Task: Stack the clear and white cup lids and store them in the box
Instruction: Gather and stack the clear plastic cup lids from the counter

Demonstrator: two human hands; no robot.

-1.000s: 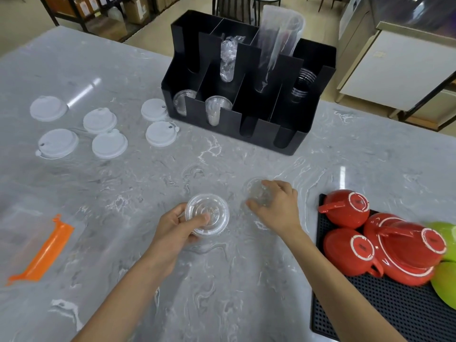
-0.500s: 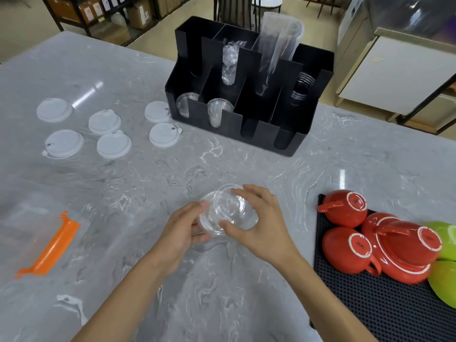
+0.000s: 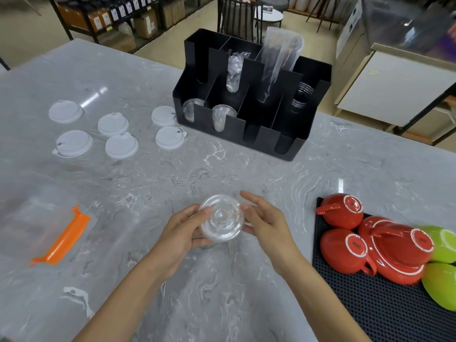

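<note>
The left hand (image 3: 183, 233) grips a stack of clear lids (image 3: 220, 218) just above the grey marble counter (image 3: 222, 292), fingers clamped on its rim. The right hand (image 3: 265, 224) hovers beside it, fingers spread, fingertips touching the edge. Six white lids (image 3: 121, 145) lie left of the black box (image 3: 249, 95); storeroom shelves stand behind.

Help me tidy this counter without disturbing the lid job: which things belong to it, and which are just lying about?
Part of the job:
- stack of clear lids, held by left hand, right hand beside it
- six white lids
- black organizer box

Just lying about:
- red cups and green bowls on black mat
- orange-sealed plastic bag
</note>
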